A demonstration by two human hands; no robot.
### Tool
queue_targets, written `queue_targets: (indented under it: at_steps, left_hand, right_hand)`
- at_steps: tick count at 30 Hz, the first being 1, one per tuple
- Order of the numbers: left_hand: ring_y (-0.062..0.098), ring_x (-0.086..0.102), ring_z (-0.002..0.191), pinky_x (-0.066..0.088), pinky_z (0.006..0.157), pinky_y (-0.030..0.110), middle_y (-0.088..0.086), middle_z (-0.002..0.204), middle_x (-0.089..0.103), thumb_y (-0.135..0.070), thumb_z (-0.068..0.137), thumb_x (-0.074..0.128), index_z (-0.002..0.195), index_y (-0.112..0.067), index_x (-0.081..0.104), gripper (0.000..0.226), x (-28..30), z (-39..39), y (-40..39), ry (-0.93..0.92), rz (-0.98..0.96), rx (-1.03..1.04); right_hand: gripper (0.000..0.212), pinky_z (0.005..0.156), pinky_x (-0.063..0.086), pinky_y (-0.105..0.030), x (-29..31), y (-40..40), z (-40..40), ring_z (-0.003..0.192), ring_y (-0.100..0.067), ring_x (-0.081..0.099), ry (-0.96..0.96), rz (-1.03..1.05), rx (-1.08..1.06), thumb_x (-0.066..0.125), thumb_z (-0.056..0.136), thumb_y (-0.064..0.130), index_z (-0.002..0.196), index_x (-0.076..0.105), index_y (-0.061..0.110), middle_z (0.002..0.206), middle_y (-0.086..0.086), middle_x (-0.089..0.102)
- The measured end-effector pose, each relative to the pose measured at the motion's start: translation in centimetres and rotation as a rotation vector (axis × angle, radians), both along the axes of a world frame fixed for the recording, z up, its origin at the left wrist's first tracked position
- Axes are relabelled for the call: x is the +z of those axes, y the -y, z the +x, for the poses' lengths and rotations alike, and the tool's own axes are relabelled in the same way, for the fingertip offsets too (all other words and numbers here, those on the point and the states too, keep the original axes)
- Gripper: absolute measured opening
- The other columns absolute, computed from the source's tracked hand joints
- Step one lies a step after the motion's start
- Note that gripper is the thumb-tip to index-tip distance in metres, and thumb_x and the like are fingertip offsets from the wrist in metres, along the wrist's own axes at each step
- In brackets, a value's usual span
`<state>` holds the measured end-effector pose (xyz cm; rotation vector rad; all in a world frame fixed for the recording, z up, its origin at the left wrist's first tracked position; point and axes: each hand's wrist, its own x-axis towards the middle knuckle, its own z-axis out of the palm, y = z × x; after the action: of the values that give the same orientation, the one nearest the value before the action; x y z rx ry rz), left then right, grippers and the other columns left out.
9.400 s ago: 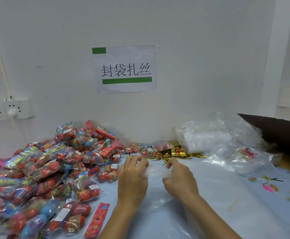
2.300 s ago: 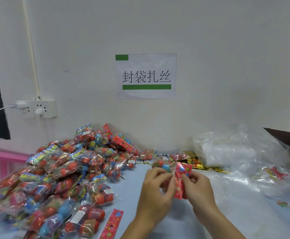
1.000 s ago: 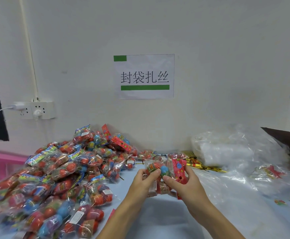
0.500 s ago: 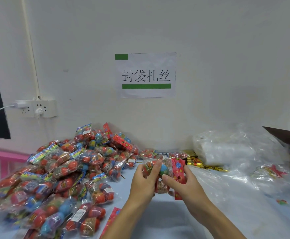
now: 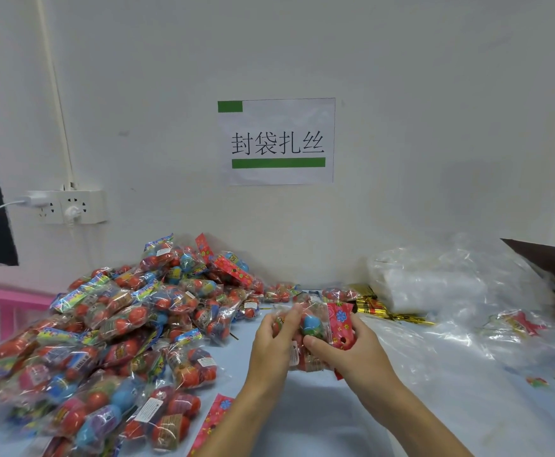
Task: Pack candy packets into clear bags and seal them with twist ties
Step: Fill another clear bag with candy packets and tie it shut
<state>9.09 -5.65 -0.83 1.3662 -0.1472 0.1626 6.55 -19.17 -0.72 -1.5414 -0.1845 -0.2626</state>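
your left hand (image 5: 274, 338) and right hand (image 5: 352, 349) both have their fingers (image 5: 291, 319) curled around one clear bag (image 5: 309, 334) of candy, holding it just above the table (image 5: 302, 417) with a red flowered packet (image 5: 338, 324) at its right side. the big pile of candy packets (image 5: 121, 324) lies to your left, while the gold twist ties (image 5: 381, 310) and the heap of empty clear bags (image 5: 450, 285) lie beyond your right hand.

1. Left hand (image 5: 271, 344): bare, no glove, ring or watch visible.
2. Right hand (image 5: 357, 349): bare, likewise unadorned.
3. Both forearms: uncovered to the lower frame edge; no sleeve or cuff in view.
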Motion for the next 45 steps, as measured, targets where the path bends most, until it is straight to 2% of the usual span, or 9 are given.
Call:
queue_targets:
  at_steps: [3, 8, 13, 19, 26, 31, 35, 40, 45]
  left_hand:
    - [0.010, 0.073, 0.080, 0.058, 0.062, 0.026, 0.003, 0.094, 0.073, -0.067, 0.065, 0.060, 0.101, -0.016, 0.062, 0.062, 0.0, 0.0, 0.3, 0.003, 0.050, 0.072]
    - [0.013, 0.073, 0.080, 0.059, 0.062, 0.027, 0.004, 0.091, 0.072, -0.070, 0.068, 0.052, 0.098, -0.016, 0.060, 0.063, 0.3, -0.2, 0.3, 0.065, 0.118, 0.109]
    - [0.013, 0.074, 0.084, 0.059, 0.064, 0.027, 0.002, 0.091, 0.074, -0.065, 0.073, 0.056, 0.104, -0.016, 0.059, 0.057, 0.5, -0.4, 0.3, 0.098, 0.024, 0.022]
    - [0.019, 0.068, 0.089, 0.056, 0.061, 0.033, 0.007, 0.099, 0.072, -0.061, 0.092, 0.031, 0.108, -0.024, 0.062, 0.052, 0.5, -0.6, 0.1, 0.026, -0.016, 0.036]
    - [0.012, 0.058, 0.097, 0.054, 0.078, 0.034, -0.008, 0.105, 0.059, -0.033, 0.102, 0.047, 0.100, -0.034, 0.053, 0.006, -0.6, -0.7, 0.7, 0.232, 0.463, 0.082]
    - [-0.003, 0.045, 0.120, 0.037, 0.099, 0.019, -0.016, 0.131, 0.046, -0.038, 0.103, 0.043, 0.109, -0.051, 0.052, 0.017, -2.1, -0.2, 2.7, 0.297, 0.741, -0.054]
    - [0.010, 0.023, 0.144, 0.027, 0.116, 0.035, -0.007, 0.150, 0.035, -0.043, 0.103, 0.039, 0.117, -0.048, 0.061, 0.026, -1.9, 1.4, 4.5, 0.169, 0.780, -0.152]
    - [0.009, 0.055, 0.097, 0.052, 0.083, 0.027, -0.015, 0.111, 0.058, -0.046, 0.100, 0.046, 0.119, -0.029, 0.064, 0.031, -0.4, 2.7, 6.5, -0.114, 0.534, -0.279]
    - [0.009, 0.062, 0.078, 0.054, 0.069, 0.027, -0.013, 0.083, 0.066, -0.030, 0.092, 0.064, 0.080, -0.024, 0.070, 0.015, -0.7, 2.8, 5.7, -0.024, 0.526, 0.192]
  right_hand:
    - [0.053, 0.069, 0.060, -0.024, -0.2, -0.1, 0.0, 0.086, -0.014, 0.075, -0.013, 0.009, 0.026, 0.092, 0.067, 0.023, 0.111, 0.062, 0.028, 0.093, 0.008, 0.077]
    - [0.076, 0.084, 0.062, -0.042, 0.3, -0.1, -0.3, 0.094, -0.020, 0.074, -0.048, 0.016, 0.091, 0.095, 0.053, 0.042, 0.119, 0.060, 0.027, 0.102, 0.001, 0.076]
    - [0.043, 0.056, 0.052, -0.014, 0.5, -0.3, -0.5, 0.080, -0.004, 0.072, 0.006, -0.043, 0.020, 0.088, 0.073, 0.028, 0.108, 0.063, 0.030, 0.087, 0.013, 0.075]
    - [0.042, 0.047, 0.044, -0.015, 1.3, 1.4, -0.1, 0.071, -0.012, 0.072, 0.079, -0.020, -0.106, 0.088, 0.070, 0.032, 0.105, 0.069, 0.022, 0.083, 0.002, 0.076]
    - [0.029, 0.066, 0.054, -0.028, 2.6, 6.4, 0.7, 0.078, -0.015, 0.074, 0.184, 0.203, -0.454, 0.085, 0.075, 0.030, 0.100, 0.072, 0.022, 0.086, 0.004, 0.077]
    - [0.032, 0.067, 0.050, -0.027, 1.7, 7.7, 1.5, 0.082, -0.012, 0.069, 0.169, 0.209, -0.640, 0.086, 0.075, 0.033, 0.098, 0.065, 0.024, 0.090, 0.004, 0.072]
    - [0.036, 0.069, 0.053, -0.024, 1.4, 7.5, 1.6, 0.082, -0.008, 0.070, 0.177, 0.197, -0.632, 0.086, 0.076, 0.032, 0.105, 0.066, 0.023, 0.092, 0.005, 0.073]
    - [0.037, 0.066, 0.052, -0.018, 1.4, 7.0, 1.6, 0.081, -0.006, 0.071, 0.184, 0.196, -0.584, 0.086, 0.076, 0.027, 0.107, 0.066, 0.023, 0.094, 0.005, 0.074]
    - [0.038, 0.060, 0.052, -0.013, 1.2, 7.0, 1.7, 0.078, 0.000, 0.071, 0.193, 0.177, -0.553, 0.085, 0.077, 0.028, 0.109, 0.065, 0.025, 0.095, 0.007, 0.074]
